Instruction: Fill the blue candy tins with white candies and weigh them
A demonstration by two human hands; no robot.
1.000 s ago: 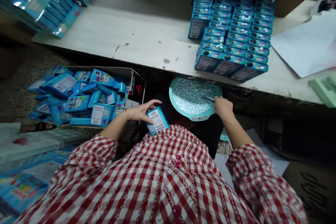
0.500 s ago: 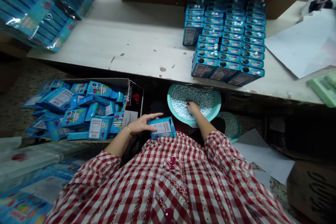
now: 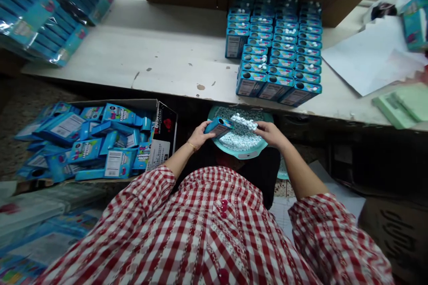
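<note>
My left hand (image 3: 200,136) is closed around a small blue candy box (image 3: 219,127), tilted so that the dark round hole in its end faces up and right. To its right my right hand (image 3: 271,134) pinches the end of a scoop heaped with small white candies (image 3: 243,121); the heap hides most of the scoop. The heap is close to the box's holed end. Both are over a turquoise basin (image 3: 249,155) full of the same white candies.
Left of me a carton (image 3: 162,136) holds many blue boxes. Rows of upright blue boxes (image 3: 277,82), some with candies on top, stand on the white table (image 3: 167,71). Wrapped packs (image 3: 50,18) lie at the far left, paper sheets (image 3: 361,62) at right.
My right hand has risen out of the candies, bringing up a heaped scoop. My left hand has moved right and up with the box, turning its holed end toward the heap.
</note>
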